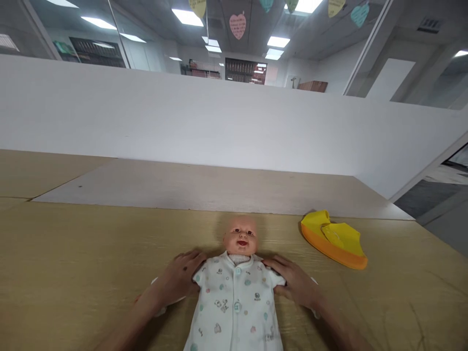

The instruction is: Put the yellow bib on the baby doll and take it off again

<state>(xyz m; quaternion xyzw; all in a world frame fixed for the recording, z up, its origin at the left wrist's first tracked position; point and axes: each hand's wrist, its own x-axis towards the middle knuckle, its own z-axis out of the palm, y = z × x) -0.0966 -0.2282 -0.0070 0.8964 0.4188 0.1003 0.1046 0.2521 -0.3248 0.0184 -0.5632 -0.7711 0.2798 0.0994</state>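
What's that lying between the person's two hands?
In the head view, it's a baby doll lying on its back, its white patterned outfit filling the stretch between the left hand and the right hand.

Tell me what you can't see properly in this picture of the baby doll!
Head view:
The doll's legs and feet: cut off by the bottom edge.
The white pieces by the left hand and right hand: mostly hidden by the hands.
The writing on the pink paper heart: too small and blurred to read.
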